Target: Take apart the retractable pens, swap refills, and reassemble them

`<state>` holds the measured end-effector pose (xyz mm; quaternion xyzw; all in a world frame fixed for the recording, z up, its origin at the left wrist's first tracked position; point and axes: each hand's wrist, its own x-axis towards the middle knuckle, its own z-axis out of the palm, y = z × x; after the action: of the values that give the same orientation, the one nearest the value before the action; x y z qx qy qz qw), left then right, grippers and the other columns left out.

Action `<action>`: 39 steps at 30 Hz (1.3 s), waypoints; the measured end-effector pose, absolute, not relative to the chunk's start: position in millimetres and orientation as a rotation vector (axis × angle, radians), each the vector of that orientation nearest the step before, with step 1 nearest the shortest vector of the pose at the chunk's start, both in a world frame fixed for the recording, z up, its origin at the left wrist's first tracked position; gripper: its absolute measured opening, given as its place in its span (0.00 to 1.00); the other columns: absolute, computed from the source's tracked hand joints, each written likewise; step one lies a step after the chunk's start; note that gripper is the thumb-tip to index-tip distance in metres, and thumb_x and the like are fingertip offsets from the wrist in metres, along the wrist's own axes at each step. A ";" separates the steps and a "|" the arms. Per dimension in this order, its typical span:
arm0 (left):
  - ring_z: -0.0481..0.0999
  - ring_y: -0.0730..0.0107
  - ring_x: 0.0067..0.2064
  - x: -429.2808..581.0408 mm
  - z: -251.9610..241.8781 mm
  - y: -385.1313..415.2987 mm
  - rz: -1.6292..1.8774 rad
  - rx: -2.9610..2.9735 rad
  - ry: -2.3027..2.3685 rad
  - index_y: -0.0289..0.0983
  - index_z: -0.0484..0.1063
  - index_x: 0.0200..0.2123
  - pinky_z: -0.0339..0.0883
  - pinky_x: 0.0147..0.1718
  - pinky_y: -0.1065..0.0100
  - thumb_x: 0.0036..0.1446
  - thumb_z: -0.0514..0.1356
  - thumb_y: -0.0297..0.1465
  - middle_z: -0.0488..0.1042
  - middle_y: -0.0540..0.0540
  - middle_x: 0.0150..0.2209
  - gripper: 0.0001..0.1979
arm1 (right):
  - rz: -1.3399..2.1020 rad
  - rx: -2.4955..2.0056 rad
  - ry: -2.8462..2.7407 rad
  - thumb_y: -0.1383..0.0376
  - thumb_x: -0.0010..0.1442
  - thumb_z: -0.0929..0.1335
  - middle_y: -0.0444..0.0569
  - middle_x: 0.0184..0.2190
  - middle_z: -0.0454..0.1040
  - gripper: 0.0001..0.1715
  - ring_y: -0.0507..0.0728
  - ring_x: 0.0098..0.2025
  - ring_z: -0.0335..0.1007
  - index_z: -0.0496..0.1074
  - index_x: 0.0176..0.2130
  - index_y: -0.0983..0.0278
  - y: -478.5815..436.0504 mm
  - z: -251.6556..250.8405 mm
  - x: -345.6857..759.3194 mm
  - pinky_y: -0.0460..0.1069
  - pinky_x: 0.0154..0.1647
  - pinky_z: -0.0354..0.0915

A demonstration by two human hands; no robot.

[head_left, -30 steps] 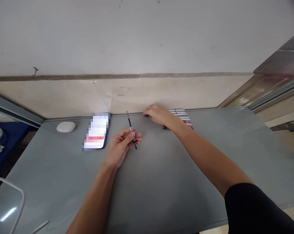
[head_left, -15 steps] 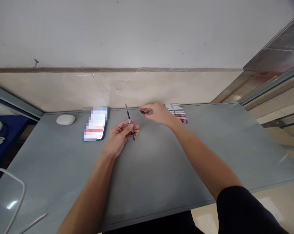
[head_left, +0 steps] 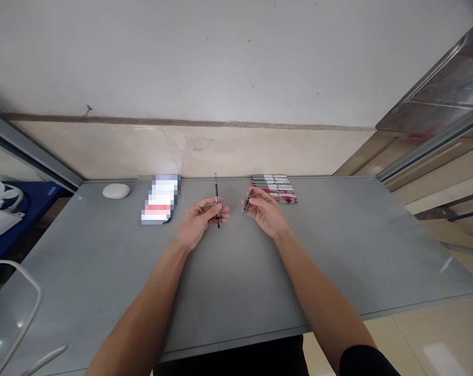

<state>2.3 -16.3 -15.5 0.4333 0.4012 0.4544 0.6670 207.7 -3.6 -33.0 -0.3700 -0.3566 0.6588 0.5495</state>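
Observation:
My left hand [head_left: 195, 222] is closed round a slim pen [head_left: 216, 190] with a black grip and a see-through barrel. The pen stands nearly upright in the view, its pointed end toward the wall. Between the thumb and fingers of my right hand [head_left: 269, 214] is a short dark piece that looks like a pen cap [head_left: 248, 203]. A gap separates the two hands above the grey table [head_left: 236, 292]. Just behind my right hand lies a row of several pens [head_left: 277, 183], white ones at the back and red ones nearer me.
A phone [head_left: 160, 201] with a blurred-out screen lies left of my left hand. Farther left is a white rounded case [head_left: 116, 191]. A white cable [head_left: 36, 297] runs along the table's left front. The tiled wall [head_left: 220, 149] borders the table's back edge.
My right hand has come back from near the wall with the dark cap, turning it more upright. More of the pen row shows. The left hand still holds its pen, now more upright.

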 end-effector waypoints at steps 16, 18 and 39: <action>0.80 0.63 0.36 1.9 -14.7 -15.3 0.965 0.889 0.893 0.37 0.74 0.43 0.72 0.41 0.60 0.53 0.66 0.35 0.79 0.41 0.38 0.15 | 1.642 -0.824 -0.924 0.66 0.48 0.73 0.44 0.39 0.76 0.18 0.52 0.35 0.75 0.76 0.42 0.57 -8.2 -37.7 211.7 0.51 0.39 0.72; 0.80 0.63 0.36 2.3 -14.6 -15.0 0.958 0.893 0.899 0.37 0.74 0.43 0.72 0.41 0.60 0.52 0.66 0.36 0.79 0.41 0.39 0.15 | 1.642 -0.830 -0.937 0.66 0.48 0.73 0.44 0.38 0.76 0.17 0.53 0.35 0.75 0.76 0.41 0.58 -9.3 -36.0 211.4 0.51 0.39 0.72; 0.75 0.63 0.34 8.7 7.7 -2.5 0.679 1.541 1.034 0.39 0.79 0.36 0.69 0.35 0.65 0.52 0.63 0.40 0.78 0.45 0.33 0.12 | 1.288 -0.794 -0.735 0.67 0.48 0.73 0.42 0.38 0.74 0.14 0.52 0.36 0.73 0.74 0.38 0.56 -8.6 -23.7 214.5 0.52 0.39 0.73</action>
<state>8.7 -2.5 7.7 0.6512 0.4368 0.2869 0.5503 214.5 -8.6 -23.7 -0.3518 -0.3255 0.5707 0.6668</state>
